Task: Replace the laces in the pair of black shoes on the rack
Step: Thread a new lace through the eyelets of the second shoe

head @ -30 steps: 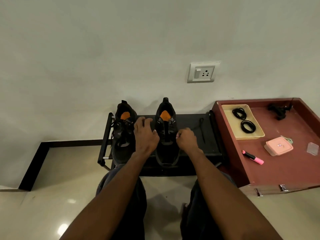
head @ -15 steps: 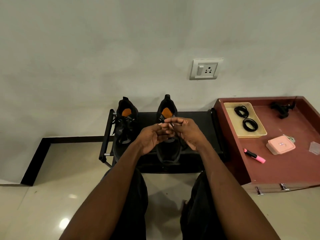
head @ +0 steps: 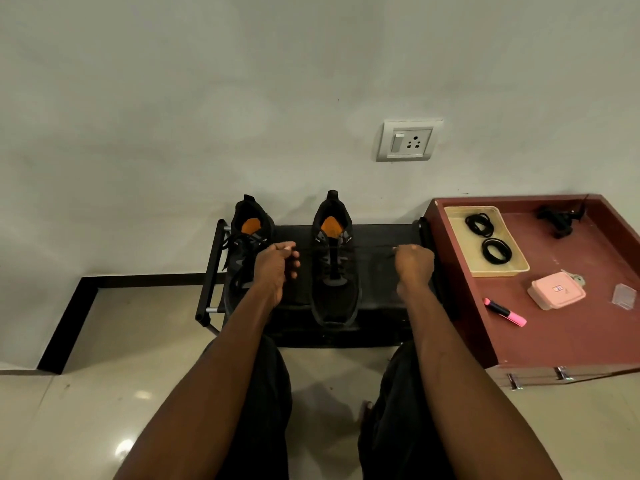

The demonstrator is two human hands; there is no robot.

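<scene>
Two hands draw a black lace (head: pixel 367 248) taut across the right shoe (head: pixel 334 261) on the rack (head: pixel 388 233), seen from the head camera. Left hand (head: pixel 275 263) pinches one end just left of that shoe; right hand (head: pixel 414 263) grips the other, to its right. Left shoe (head: pixel 244 251) sits at the rack's left end, its lace loose. Spare laces (head: pixel 488 239) lie coiled in a tray (head: pixel 517 268) right of the rack. Evening both ends before threading the next eyelets would likely keep the lacing balanced.
</scene>
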